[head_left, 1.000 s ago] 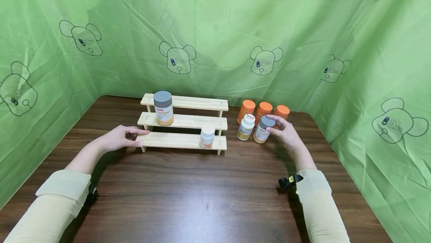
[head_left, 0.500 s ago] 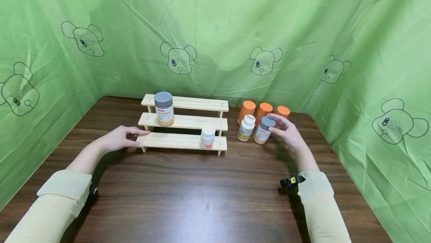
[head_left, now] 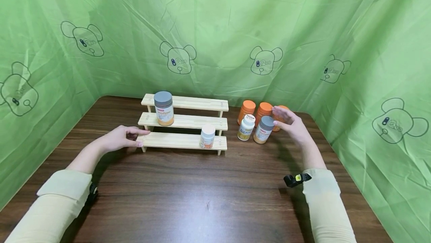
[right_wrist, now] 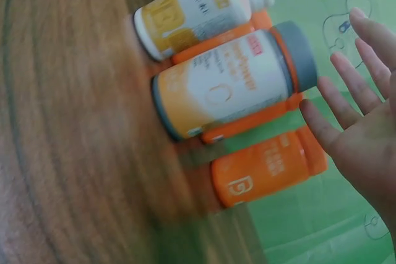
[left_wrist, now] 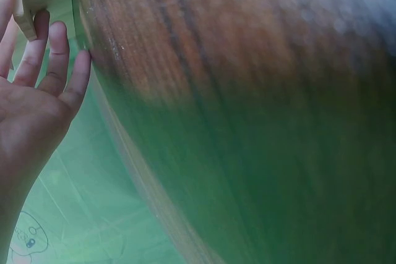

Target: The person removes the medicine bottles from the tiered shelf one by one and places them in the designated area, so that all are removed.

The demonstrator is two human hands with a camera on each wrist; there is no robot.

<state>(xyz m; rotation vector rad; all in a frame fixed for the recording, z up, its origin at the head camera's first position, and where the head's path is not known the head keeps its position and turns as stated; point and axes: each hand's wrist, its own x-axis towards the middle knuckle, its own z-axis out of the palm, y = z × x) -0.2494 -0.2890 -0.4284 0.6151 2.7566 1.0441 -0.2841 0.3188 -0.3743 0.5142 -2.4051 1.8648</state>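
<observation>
My left hand (head_left: 116, 138) holds the left end of the lowest tier of a wooden three-step shelf (head_left: 175, 140), thumb at the front and index finger behind. In the left wrist view, the other fingers (left_wrist: 59, 54) extend beside the shelf's end. My right hand (head_left: 292, 125) is spread with nothing in it, just right of a grey-capped supplement bottle (head_left: 263, 132) standing on the table. In the right wrist view, its fingers (right_wrist: 337, 100) hang loosely near the grey cap (right_wrist: 296, 57), and an orange bottle (right_wrist: 266, 171) stands close by.
A grey-capped bottle (head_left: 164, 112) stands on the middle tier, and a small white-capped bottle (head_left: 207, 138) on the lowest tier's right. Beside the right-hand bottle is a yellow-and-white bottle (head_left: 245, 129). Orange bottles (head_left: 247, 110) line up behind. Green cloth (head_left: 215, 30) surrounds the brown table (head_left: 202, 190).
My right hand has let go of the grey-capped bottle and moved slightly right and back, its fingers spreading. The bottle stays on the table. My left hand keeps its place on the shelf.
</observation>
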